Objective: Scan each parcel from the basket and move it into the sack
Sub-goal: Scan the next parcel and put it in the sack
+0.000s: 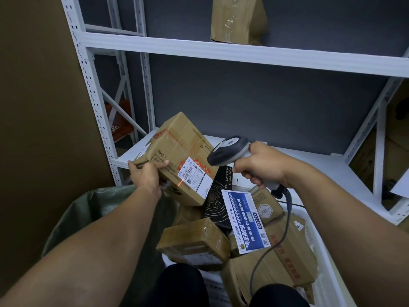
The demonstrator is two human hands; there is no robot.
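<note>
Left hand holds a brown cardboard parcel by its near-left corner, fingers curled over the top edge and clamped on the box. The parcel is lifted and tilted, above the gap between the green woven sack at lower left and the white plastic basket at lower right. Right hand is wrapped tight round the grip of a grey-and-white handheld barcode scanner, nose aimed at the parcel. A red laser line sits on the box face just beside the white shipping label. The grey scanner cable trails down over the basket. In the basket: a small taped brown box, a black box with ring pattern, a white-and-blue EMS envelope and a large brown carton with red print. Behind stands a white metal shelf rack, with a brown paper bag on the upper shelf.
</note>
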